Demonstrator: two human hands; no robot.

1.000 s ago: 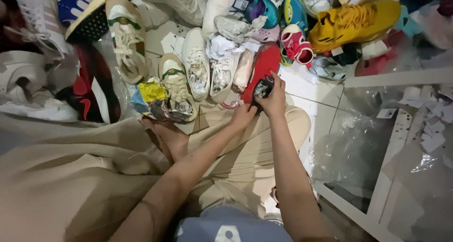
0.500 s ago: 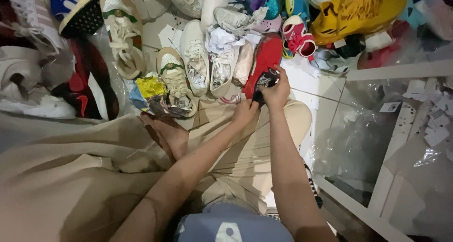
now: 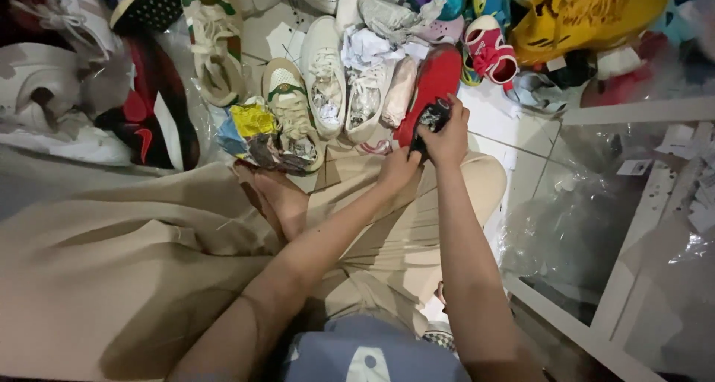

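— Over at the far left, what lies there?

— White sneakers (image 3: 45, 69) and a black-and-red shoe (image 3: 145, 118) on clear plastic, then a beige, green-trimmed sneaker (image 3: 294, 114) beside crumpled yellow wrapping (image 3: 253, 120).

— And the shoe being handled?

— The red shoe (image 3: 436, 80) has a smooth, bright upper and lies toe-away on the white tiled floor (image 3: 514, 158), just past the person's knee. The left hand (image 3: 398, 170) rests at its heel end; whether it grips, I cannot tell. The right hand (image 3: 447, 132) is closed around a small dark object (image 3: 432, 118) pressed at the shoe's opening.

— The room around it?

— Crowded: white shoes stuffed with paper (image 3: 328, 69), a pink-and-red child's sandal (image 3: 488, 51) and a yellow sneaker (image 3: 588, 13) behind.

— Any containers?

— At the right, a white-framed shelf (image 3: 633, 270) holds clear plastic bags (image 3: 566, 225).
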